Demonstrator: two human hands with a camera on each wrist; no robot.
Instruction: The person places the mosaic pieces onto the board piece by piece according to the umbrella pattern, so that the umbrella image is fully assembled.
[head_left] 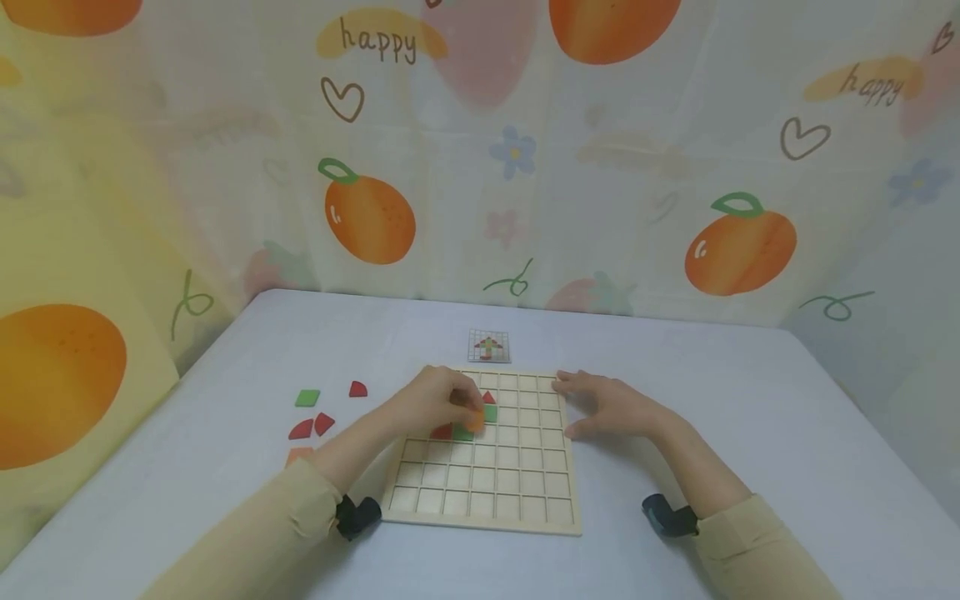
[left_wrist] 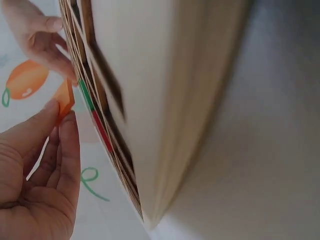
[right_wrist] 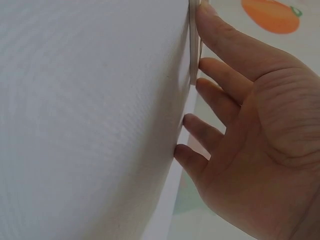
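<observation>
My left hand [head_left: 438, 400] pinches an orange piece [left_wrist: 65, 100] between thumb and fingertips, just over the wooden grid board [head_left: 495, 483]. Under and beside that hand, a red quarter-round piece [head_left: 442, 432], green pieces [head_left: 490, 413] and a small red triangle [head_left: 488, 397] sit in the board's cells. At the board's right edge, my right hand [head_left: 611, 406] rests with spread fingers. In the right wrist view its thumb touches the board's rim [right_wrist: 194, 45], and other fingertips reach down to the tabletop.
Left of the board lie a green square [head_left: 307, 397], several red quarter-round pieces [head_left: 301, 429] and an orange piece [head_left: 299, 455], partly behind the left sleeve. Behind the board lies a small pattern card [head_left: 489, 346]. A printed curtain [head_left: 600, 167] hangs beyond the white table [head_left: 360, 329].
</observation>
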